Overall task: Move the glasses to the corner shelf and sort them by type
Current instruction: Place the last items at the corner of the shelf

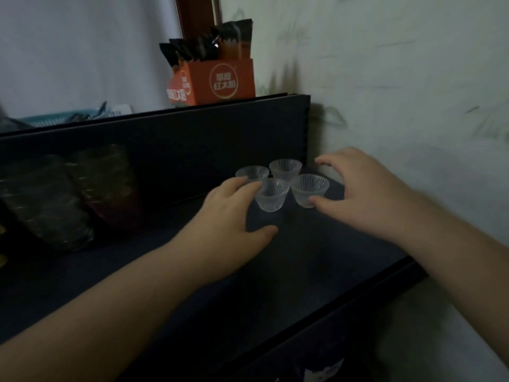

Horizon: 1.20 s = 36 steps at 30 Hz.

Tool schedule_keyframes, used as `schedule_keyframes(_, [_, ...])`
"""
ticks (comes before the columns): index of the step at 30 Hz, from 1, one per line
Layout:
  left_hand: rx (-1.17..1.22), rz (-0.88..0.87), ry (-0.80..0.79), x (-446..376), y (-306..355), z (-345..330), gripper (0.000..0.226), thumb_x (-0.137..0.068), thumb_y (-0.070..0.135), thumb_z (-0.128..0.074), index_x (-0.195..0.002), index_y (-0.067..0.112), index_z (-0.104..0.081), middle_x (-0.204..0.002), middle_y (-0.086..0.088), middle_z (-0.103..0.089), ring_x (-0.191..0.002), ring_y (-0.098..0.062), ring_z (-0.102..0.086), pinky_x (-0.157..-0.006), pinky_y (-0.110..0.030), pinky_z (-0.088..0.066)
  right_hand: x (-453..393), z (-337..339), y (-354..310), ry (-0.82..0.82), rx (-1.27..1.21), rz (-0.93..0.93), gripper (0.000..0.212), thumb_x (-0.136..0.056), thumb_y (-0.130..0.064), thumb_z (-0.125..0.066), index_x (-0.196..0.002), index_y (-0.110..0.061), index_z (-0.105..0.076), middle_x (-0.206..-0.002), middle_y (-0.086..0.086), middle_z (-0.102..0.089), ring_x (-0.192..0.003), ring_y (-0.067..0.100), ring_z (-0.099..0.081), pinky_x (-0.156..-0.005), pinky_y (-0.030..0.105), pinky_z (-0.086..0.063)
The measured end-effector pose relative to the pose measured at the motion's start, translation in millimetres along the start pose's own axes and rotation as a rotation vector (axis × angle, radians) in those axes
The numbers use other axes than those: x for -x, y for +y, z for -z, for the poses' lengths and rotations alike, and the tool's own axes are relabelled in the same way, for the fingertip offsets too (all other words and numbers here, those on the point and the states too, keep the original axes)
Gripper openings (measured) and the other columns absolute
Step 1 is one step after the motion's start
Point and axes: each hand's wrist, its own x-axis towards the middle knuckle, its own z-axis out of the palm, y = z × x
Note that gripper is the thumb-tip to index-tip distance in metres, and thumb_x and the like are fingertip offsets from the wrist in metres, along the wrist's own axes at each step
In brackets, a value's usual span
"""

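Four small ribbed glasses stand upright in a tight cluster at the far right end of the dark shelf [316, 257], close to where its back panel meets the wall, which is the corner the task calls for. Two sit at the back, the back-left glass [252, 173] and the back-right glass [285, 168], and two in front, the front-left glass [272, 194] and the front-right glass [309, 190]. All four look like the same kind, so grouping them together suits the sorting.

The left hand [234, 213] reaches in from the near left with fingers loosely spread; its fingertips lie against the front-left glass and cover part of the back-left one, but nothing is clasped. The right hand [360, 194] comes from the near right, also relaxed and spread, its thumb tip touching the base of the front-right glass while the fingers arch above and beyond. Both hands flank the cluster, which suggests they are nudging the glasses closer or steadying them, not lifting.

Farther left on the shelf lean some dark packets [63, 199]. On the level above sits an orange box [217, 79] full of sachets.
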Motion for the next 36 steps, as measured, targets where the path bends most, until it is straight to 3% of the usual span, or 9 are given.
schedule_keyframes(2, [-0.100, -0.005, -0.015, -35.7, 8.6, -17.4, 0.087, -0.085, 0.054, -0.063, -0.154, 0.033, -0.014, -0.161, 0.011, -0.002, -0.147, -0.015, -0.003, -0.116, -0.036, -0.014, -13.7, -7.9, 14.7, -0.084, 0.034, -0.007, 0.072, -0.076, -0.057, -0.065, -0.138, -0.025, -0.049, -0.125, 0.000, -0.050, -0.118, 0.020, -0.050, -0.097, 0.038, -0.046])
schedule_keyframes(4, [-0.196, 0.007, -0.033, -65.3, 12.4, -32.7, 0.088, -0.087, 0.053, -0.061, -0.155, 0.032, -0.009, -0.163, 0.005, 0.001, -0.148, -0.021, 0.001, -0.116, -0.041, -0.013, -26.7, -18.0, 24.1, -0.146, 0.055, -0.002, 0.066, -0.077, -0.058, -0.065, -0.134, -0.030, -0.049, -0.119, 0.000, -0.046, -0.114, 0.021, -0.049, -0.092, 0.042, -0.049])
schedule_keyframes(10, [-0.448, -0.066, 0.008, -92.6, 2.8, -57.2, 0.071, -0.090, 0.052, -0.053, -0.151, 0.031, -0.025, -0.152, 0.003, -0.034, -0.140, -0.022, -0.023, -0.113, -0.042, -0.023, -52.1, -45.0, 35.8, -0.209, 0.020, 0.112, 0.056, -0.082, -0.055, -0.060, -0.132, -0.034, -0.047, -0.120, 0.000, -0.045, -0.109, 0.021, -0.050, -0.086, 0.040, -0.050])
schedule_keyframes(13, [-0.398, -0.044, 0.022, -89.0, 2.0, -57.0, 0.063, -0.092, 0.043, -0.054, -0.149, 0.033, -0.029, -0.148, 0.006, -0.036, -0.138, -0.018, -0.022, -0.112, -0.037, -0.023, -54.2, -54.5, 38.2, -0.188, 0.045, 0.162, 0.046, -0.093, -0.046, -0.050, -0.137, -0.031, -0.045, -0.126, 0.003, -0.044, -0.115, 0.023, -0.045, -0.089, 0.038, -0.047])
schedule_keyframes(17, [-0.287, 0.021, 0.001, -78.1, 1.5, -53.0, 0.065, -0.092, 0.042, -0.057, -0.150, 0.037, -0.027, -0.149, 0.010, -0.029, -0.138, -0.014, -0.020, -0.109, -0.030, -0.023, -56.0, -56.7, 42.5, -0.203, 0.038, 0.205, 0.042, -0.095, -0.044, -0.046, -0.134, -0.030, -0.042, -0.121, 0.003, -0.040, -0.115, 0.023, -0.040, -0.090, 0.038, -0.044])
schedule_keyframes(22, [-0.236, 0.039, 0.048, -68.8, -5.4, -41.1, 0.060, -0.087, 0.049, -0.060, -0.140, 0.045, -0.033, -0.140, 0.014, -0.032, -0.127, -0.008, -0.036, -0.103, -0.031, -0.041, -64.0, -50.0, 46.0, -0.135, 0.020, 0.210, 0.040, -0.090, -0.052, -0.048, -0.125, -0.031, -0.045, -0.113, -0.002, -0.037, -0.108, 0.017, -0.040, -0.078, 0.032, -0.040])
schedule_keyframes(25, [-0.251, 0.038, 0.164, -82.6, -10.6, -24.0, 0.053, -0.087, 0.047, -0.056, -0.138, 0.040, -0.041, -0.138, 0.006, -0.041, -0.125, -0.016, -0.042, -0.103, -0.040, -0.043, -81.6, -44.0, 50.2, -0.060, 0.006, 0.181, 0.046, -0.089, -0.054, -0.045, -0.129, -0.031, -0.044, -0.113, -0.001, -0.039, -0.107, 0.017, -0.040, -0.078, 0.033, -0.040])
schedule_keyframes(29, [-0.296, 0.049, 0.284, -125.6, -10.3, -8.9, 0.047, -0.094, 0.037, -0.055, -0.140, 0.034, -0.045, -0.142, 0.001, -0.043, -0.131, -0.024, -0.038, -0.107, -0.040, -0.037, -124.6, -44.5, 46.9, 0.021, -0.001, 0.184, 0.051, -0.088, -0.054, -0.045, -0.133, -0.031, -0.043, -0.116, 0.002, -0.038, -0.112, 0.024, -0.039, -0.081, 0.035, -0.038])
schedule_keyframes(36, [-0.370, 0.109, 0.091, -155.5, -28.4, -41.3, 0.042, -0.099, 0.041, -0.042, -0.140, 0.036, -0.045, -0.142, -0.002, -0.045, -0.127, -0.027, -0.041, -0.104, -0.041, -0.036, -153.7, -84.8, 43.2, -0.021, -0.005, 0.179, 0.054, -0.091, -0.054, -0.048, -0.139, -0.029, -0.046, -0.126, 0.008, -0.046, -0.116, 0.029, -0.041, -0.088, 0.041, -0.044])
